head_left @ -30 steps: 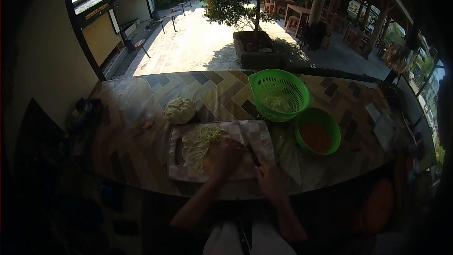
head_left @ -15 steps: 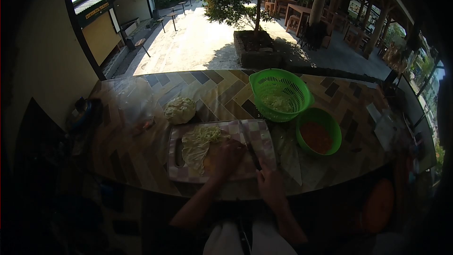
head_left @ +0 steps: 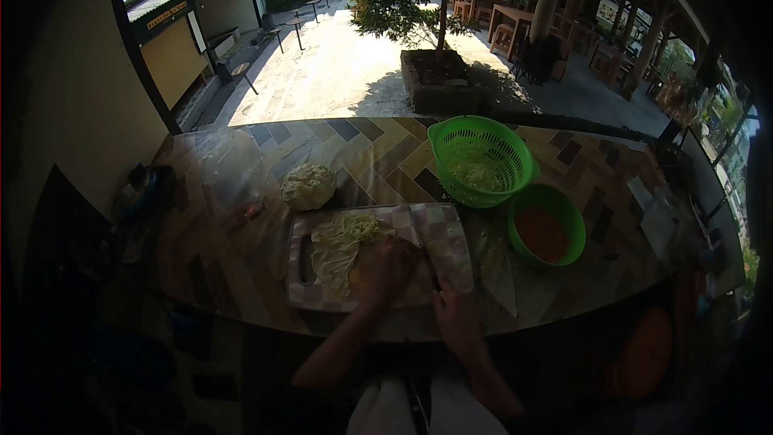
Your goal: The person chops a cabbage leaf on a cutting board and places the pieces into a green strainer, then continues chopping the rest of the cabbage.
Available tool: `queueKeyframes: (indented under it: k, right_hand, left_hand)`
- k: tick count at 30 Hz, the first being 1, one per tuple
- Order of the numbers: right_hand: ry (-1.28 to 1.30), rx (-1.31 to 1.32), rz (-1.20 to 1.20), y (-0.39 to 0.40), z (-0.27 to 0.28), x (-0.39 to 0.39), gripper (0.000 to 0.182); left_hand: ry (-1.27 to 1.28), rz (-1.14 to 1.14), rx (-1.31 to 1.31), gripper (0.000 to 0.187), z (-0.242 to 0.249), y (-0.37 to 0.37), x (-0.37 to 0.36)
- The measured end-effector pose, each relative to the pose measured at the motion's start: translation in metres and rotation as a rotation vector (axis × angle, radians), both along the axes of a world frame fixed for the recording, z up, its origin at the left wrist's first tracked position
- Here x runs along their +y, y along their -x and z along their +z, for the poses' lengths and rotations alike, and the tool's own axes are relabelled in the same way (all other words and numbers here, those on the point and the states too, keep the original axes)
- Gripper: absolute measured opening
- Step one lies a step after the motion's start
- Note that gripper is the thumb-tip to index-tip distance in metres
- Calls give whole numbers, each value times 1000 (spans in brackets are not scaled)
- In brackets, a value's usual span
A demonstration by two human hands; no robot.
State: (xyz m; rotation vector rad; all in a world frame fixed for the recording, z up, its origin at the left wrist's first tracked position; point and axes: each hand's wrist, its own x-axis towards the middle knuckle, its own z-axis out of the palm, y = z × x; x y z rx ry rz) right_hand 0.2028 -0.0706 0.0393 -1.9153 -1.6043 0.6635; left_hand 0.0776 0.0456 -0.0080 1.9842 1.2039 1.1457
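Note:
A checkered cutting board [head_left: 443, 234] lies on the tiled counter. Pale cabbage leaves [head_left: 332, 258] rest on its left half, with a small heap of shreds [head_left: 361, 228] on them. My left hand [head_left: 393, 264] is closed, pressed down on the board right of the leaves; what lies under its fingers is too dark to make out. My right hand [head_left: 456, 306] is wrapped round the handle of a knife [head_left: 431, 264] at the board's lower right, its blade pointing away beside my left fingers.
Behind the board sits a cabbage head [head_left: 308, 186]. A green colander [head_left: 481, 163] with pale shreds and a green bowl [head_left: 547, 225] with orange contents stand to the right. Clear plastic [head_left: 229, 165] lies left; papers [head_left: 656, 221] lie far right.
The knife and my right hand have shifted slightly left, closer to my left hand. My left hand stays nearly in place. The whole view has moved very slightly.

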Motion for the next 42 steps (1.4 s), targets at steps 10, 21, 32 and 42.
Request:
queueKeyframes:
  k: [10, 21, 32, 42]
  right_hand:
    - [62, -120, 7, 2, -5, 22, 42]
    - [121, -147, -10, -6, 3, 9, 42]
    - [43, -54, 140, -48, 28, 25, 45]
    - [-25, -31, 106, -34, 3, 42, 43]
  left_hand:
    - [-47, -17, 14, 13, -1, 0, 0]
    - [23, -87, 18, 13, 10, 4, -2]
    - [58, -10, -39, 14, 5, -6, -3]
    - [-76, -57, -16, 23, 3, -4, -12]
